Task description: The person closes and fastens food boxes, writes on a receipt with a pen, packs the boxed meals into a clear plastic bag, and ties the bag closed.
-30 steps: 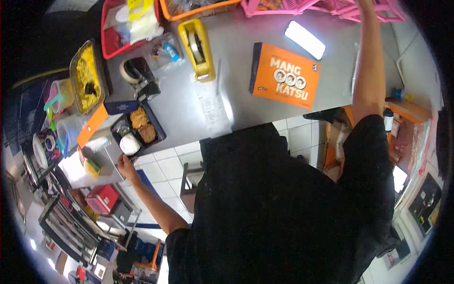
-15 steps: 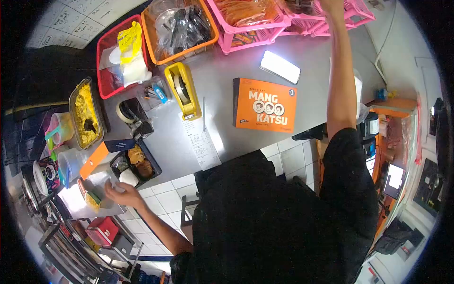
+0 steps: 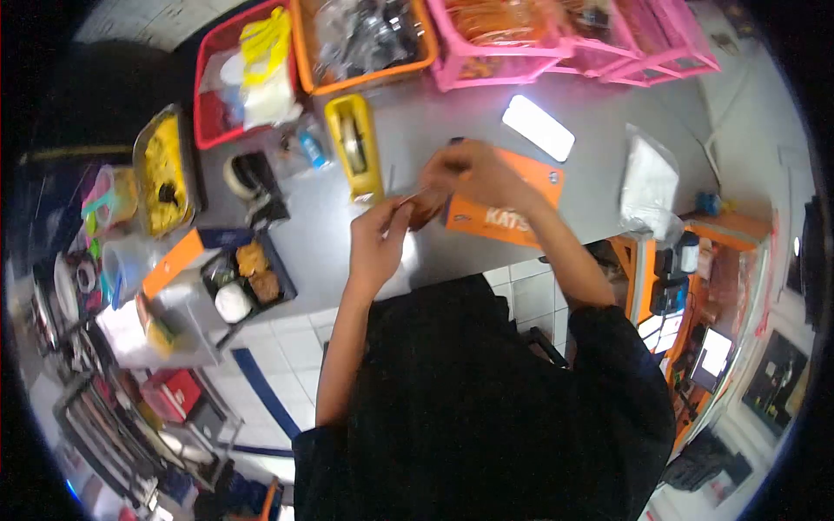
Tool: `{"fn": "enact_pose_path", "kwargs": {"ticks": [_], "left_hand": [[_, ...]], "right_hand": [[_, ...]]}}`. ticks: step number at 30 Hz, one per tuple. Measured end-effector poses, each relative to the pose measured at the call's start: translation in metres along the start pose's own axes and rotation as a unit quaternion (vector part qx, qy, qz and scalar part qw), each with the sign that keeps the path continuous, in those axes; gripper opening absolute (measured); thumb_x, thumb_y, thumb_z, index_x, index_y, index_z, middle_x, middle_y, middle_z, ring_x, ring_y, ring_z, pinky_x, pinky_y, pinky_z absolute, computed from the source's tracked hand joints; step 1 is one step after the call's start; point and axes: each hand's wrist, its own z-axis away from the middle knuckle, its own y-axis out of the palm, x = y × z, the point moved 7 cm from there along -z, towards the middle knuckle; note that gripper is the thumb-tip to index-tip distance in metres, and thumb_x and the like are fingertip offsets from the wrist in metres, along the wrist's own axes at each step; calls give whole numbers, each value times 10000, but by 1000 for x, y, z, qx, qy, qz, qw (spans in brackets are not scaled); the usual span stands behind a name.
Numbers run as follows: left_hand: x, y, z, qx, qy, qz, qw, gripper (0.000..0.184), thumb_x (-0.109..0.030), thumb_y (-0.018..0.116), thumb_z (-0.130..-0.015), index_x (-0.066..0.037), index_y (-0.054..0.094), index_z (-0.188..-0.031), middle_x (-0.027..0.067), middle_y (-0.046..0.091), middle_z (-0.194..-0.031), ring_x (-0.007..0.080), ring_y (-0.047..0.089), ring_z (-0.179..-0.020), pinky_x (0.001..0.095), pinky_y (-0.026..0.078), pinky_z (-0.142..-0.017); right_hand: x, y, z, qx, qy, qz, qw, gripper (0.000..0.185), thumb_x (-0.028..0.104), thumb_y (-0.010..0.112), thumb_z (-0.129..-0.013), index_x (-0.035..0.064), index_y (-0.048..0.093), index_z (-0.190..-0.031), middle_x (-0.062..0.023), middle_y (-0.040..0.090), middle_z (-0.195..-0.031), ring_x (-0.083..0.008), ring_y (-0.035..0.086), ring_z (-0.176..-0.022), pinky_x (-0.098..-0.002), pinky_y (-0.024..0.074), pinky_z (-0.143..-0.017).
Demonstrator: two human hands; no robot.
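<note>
Over the middle of the steel counter, my left hand (image 3: 379, 241) pinches the near end of a small reddish-brown packet (image 3: 423, 211), blurred and partly covered by fingers. My right hand (image 3: 480, 176) curls over the packet's other end, smeared by motion. Under the right hand and forearm lies an orange bento box (image 3: 540, 178) with white lettering, partly hidden. To the left, an open black bento tray (image 3: 276, 291) holds fried pieces, a white rice mound and some greens, with its orange-and-dark lid flap (image 3: 174, 265) raised.
Along the back stand a red basket (image 3: 205, 117), an orange basket (image 3: 356, 83) and pink baskets (image 3: 512, 65) of packets. A yellow tape dispenser (image 3: 367, 178), a black tape dispenser (image 3: 261, 195), a phone (image 3: 539, 128), a plastic-wrapped white pack (image 3: 650, 184) and a yellow food tray (image 3: 165, 169) surround the hands.
My right hand has come back from the pink baskets to the counter's middle. My left hand has moved right from beside the bento tray, and the packet is now between both hands.
</note>
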Motion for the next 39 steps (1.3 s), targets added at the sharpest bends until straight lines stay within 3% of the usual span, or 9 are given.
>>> {"fn": "enact_pose_path", "kwargs": {"ticks": [7, 10, 12, 23, 26, 28, 30, 33, 39], "left_hand": [[35, -39, 59, -119, -38, 32, 992, 182, -110, 603, -992, 36, 692, -1055, 49, 710, -880, 73, 600, -803, 261, 506, -715], [50, -78, 96, -188, -47, -5, 981, 182, -122, 603, -993, 34, 688, -1032, 54, 705, -865, 83, 602, -792, 260, 492, -692], [60, -113, 129, -274, -12, -27, 961, 173, -121, 602, -985, 26, 686, -1020, 79, 708, -853, 98, 612, -755, 271, 486, -629], [101, -338, 188, -408, 27, -143, 901, 187, -81, 563, -1004, 59, 676, -1055, 38, 690, -885, 73, 587, -827, 243, 485, -752], [131, -372, 161, -331, 20, -65, 941, 197, -111, 569, -1002, 51, 673, -1042, 42, 689, -863, 92, 609, -819, 262, 496, -745], [150, -383, 147, -287, -12, 37, 957, 200, -133, 577, -1001, 38, 675, -1031, 36, 690, -862, 100, 622, -814, 277, 505, -740], [151, -395, 134, -272, -3, -200, 941, 174, -129, 592, -965, 13, 682, -1009, 87, 704, -867, 213, 659, -791, 342, 531, -744], [142, -385, 127, -220, -17, -468, 855, 161, -102, 605, -886, -36, 688, -1008, 182, 699, -926, 415, 657, -831, 455, 548, -762], [135, -369, 125, -185, 59, -461, 866, 251, -83, 614, -894, -24, 656, -1134, 214, 663, -1066, 412, 640, -966, 460, 538, -786]], "right_hand": [[-185, -152, -120, -248, 8, 497, 832, 346, 356, 546, -963, 76, 708, -1083, -191, 716, -954, -394, 678, -867, -506, 526, -758], [-276, -210, -163, -218, -112, 428, 870, 536, 547, 647, -862, 56, 696, -1070, -187, 706, -1040, -383, 662, -959, -499, 502, -852], [-270, -212, -180, -135, -32, 530, 837, 517, 400, 660, -913, 101, 594, -1330, -154, 641, -1300, -321, 586, -1231, -425, 461, -1009], [-241, -218, -121, -364, 138, 445, 807, 434, 346, 737, -887, 31, 683, -1181, -115, 736, -1056, -266, 699, -958, -366, 537, -850], [-201, -169, -55, -537, -93, 42, 837, 267, 215, 764, -886, -18, 723, -1010, -73, 731, -869, -162, 678, -771, -293, 546, -726], [-183, -133, -13, -616, 7, 22, 787, 150, 119, 756, -890, -19, 724, -940, -47, 708, -815, -98, 637, -729, -238, 524, -661], [-127, -61, 19, -637, -17, -22, 770, 169, 144, 751, -899, -14, 726, -957, -41, 711, -823, -101, 636, -726, -238, 516, -645], [-57, 60, 29, -479, 26, 64, 875, 191, 186, 703, -946, 2, 727, -992, -25, 704, -873, -88, 629, -789, -230, 500, -712], [43, 290, 15, -211, 34, 57, 975, 154, 88, 672, -939, 45, 713, -1081, -28, 727, -945, -84, 642, -826, -235, 493, -700]]}}
